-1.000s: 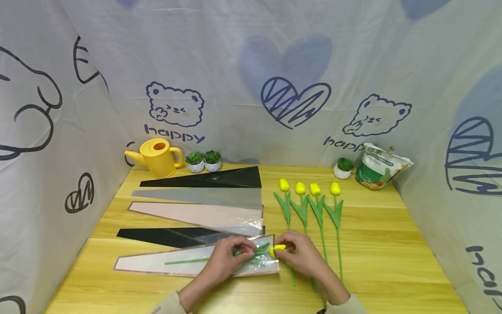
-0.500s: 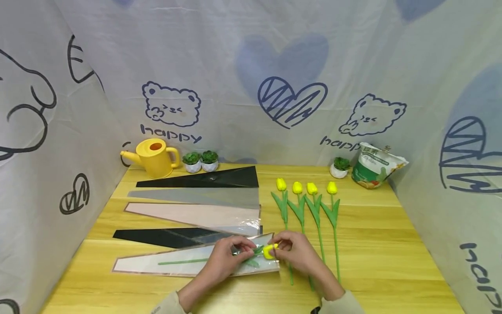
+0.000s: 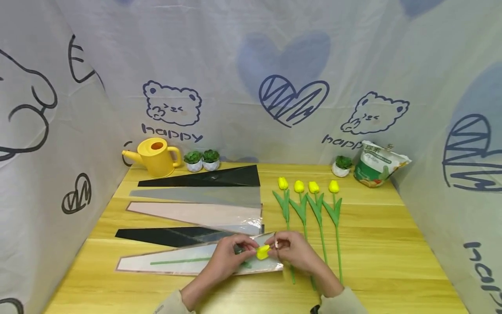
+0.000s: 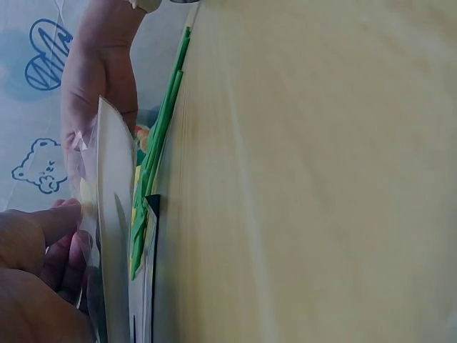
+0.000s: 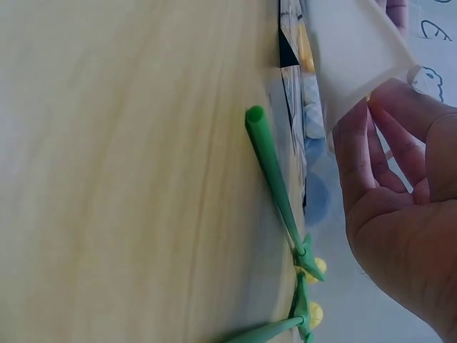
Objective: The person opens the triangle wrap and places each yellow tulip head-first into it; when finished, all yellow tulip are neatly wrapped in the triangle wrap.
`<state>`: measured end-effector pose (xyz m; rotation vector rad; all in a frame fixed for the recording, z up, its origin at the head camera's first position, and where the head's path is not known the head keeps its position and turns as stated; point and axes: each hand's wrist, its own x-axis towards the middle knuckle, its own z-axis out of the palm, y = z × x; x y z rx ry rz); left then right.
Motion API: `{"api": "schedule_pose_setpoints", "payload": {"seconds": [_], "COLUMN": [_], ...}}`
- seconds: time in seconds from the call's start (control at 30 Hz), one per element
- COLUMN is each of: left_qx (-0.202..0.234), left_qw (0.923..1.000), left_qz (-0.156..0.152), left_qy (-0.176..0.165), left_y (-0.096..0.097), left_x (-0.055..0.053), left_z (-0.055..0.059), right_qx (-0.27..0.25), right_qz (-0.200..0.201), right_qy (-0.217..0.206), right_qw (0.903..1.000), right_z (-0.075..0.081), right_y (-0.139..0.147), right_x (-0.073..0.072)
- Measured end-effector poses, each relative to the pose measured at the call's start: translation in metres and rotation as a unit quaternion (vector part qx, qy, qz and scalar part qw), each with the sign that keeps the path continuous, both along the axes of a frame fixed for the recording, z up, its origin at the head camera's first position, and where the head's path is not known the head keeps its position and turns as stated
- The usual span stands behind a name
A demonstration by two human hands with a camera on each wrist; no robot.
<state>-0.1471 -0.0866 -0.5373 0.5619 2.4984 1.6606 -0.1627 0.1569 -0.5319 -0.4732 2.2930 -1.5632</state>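
Observation:
A yellow tulip (image 3: 262, 252) lies lengthwise in a clear and white flower sleeve (image 3: 135, 264) with a brown border. Its green stem shows through the film towards the narrow left end. My left hand (image 3: 229, 258) pinches the sleeve's upper film near the bloom, partly hiding the leaves; the left wrist view shows thumb and fingers (image 4: 61, 221) at the film. At the wide mouth, my right hand (image 3: 292, 252) pinches the bloom, its fingertips just inside the sleeve's edge. A speck of yellow shows between thumb and finger in the right wrist view, where the raised sleeve (image 5: 353, 57) partly covers the fingers.
Behind lie more sleeves: black (image 3: 157, 237), pink (image 3: 188, 213), grey (image 3: 219, 195) and another black (image 3: 231, 176). Several tulips (image 3: 303, 213) lie in a row to the right. A yellow watering can (image 3: 158, 159), small potted plants (image 3: 211, 160) and a bag (image 3: 376, 165) stand at the back.
The tulip has slid left into the sleeve, its bloom passing from the mouth to beside my left fingertips. My right fingers have followed it inward. My left hand has stayed nearly in place.

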Motion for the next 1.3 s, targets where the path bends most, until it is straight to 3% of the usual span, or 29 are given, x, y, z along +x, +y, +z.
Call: {"api": "schedule_pose_setpoints", "payload": {"seconds": [0.57,0.93,1.1,1.3], "left_qx": [-0.009,-0.021,-0.037,-0.058], "left_qw": [0.9999,0.9997,0.9993,0.9983], "left_qz": [0.002,0.007,0.008,0.011], "left_qy": [0.011,0.003,0.001,-0.001], "left_y": [0.001,0.000,0.000,0.000], "left_x": [-0.001,-0.001,-0.001,-0.001], "left_z": [-0.002,-0.001,-0.002,-0.004], "right_qx": [0.003,0.020,0.047,0.076], "right_qz": [-0.003,-0.010,-0.032,-0.096], "right_qy": [-0.026,-0.007,0.019,0.030], "right_qw": [0.9997,0.9997,0.9982,0.9920], "right_z": [-0.002,-0.001,0.004,0.007], "right_y": [-0.007,-0.003,0.003,0.011], "right_x": [0.000,0.001,0.000,0.002]}}
